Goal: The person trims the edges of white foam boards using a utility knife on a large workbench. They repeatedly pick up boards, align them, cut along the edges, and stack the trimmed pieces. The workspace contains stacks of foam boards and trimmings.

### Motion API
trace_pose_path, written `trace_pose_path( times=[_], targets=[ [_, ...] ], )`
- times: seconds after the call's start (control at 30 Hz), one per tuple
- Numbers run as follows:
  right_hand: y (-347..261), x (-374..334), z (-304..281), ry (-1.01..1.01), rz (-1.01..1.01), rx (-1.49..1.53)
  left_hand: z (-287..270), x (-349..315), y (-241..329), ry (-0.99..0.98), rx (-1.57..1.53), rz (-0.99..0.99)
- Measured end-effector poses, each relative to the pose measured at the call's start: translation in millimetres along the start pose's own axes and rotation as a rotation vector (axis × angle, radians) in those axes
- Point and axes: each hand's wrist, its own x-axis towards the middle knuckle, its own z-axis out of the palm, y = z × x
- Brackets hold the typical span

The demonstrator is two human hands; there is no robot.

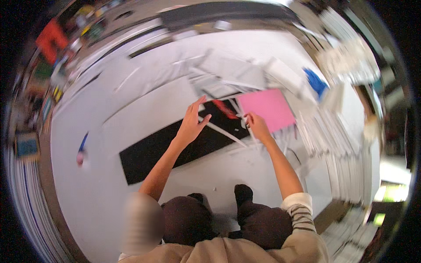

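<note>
My left hand (192, 120) is over a long black sheet (153, 151), thumb and fingers apart, with nothing seen in it. A narrow white strip (224, 132) runs slantwise across the black sheet, starting near the left thumb. My right hand (258, 126) is at the border of the black sheet and a pink sheet (269, 107), its fingertips pinched together. Small white scraps (243, 124) show beside those fingertips; whether the hand grips one is unclear. Between the hands lies a long red object (225, 109), too blurred to name.
Loose white offcuts (232, 72) lie beyond the sheets. Tall stacks of white sheets (326, 133) stand at the right, near a blue glove-like item (315, 83). A slim blue-and-pink tool (82, 149) rests at the left. My knees (188, 219) are at the near side.
</note>
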Motion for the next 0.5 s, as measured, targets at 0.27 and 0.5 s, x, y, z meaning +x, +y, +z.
trace_pose_path(
  times=[0.27,0.5],
  targets=[
    [-129,118,168,-0.136,-0.237,0.151,-164,-162,-92,0.424,0.242,-0.471],
    [-134,113,210,-0.08,-0.437,-0.088,-165,-178,-147,0.465,0.419,-0.673]
  ],
)
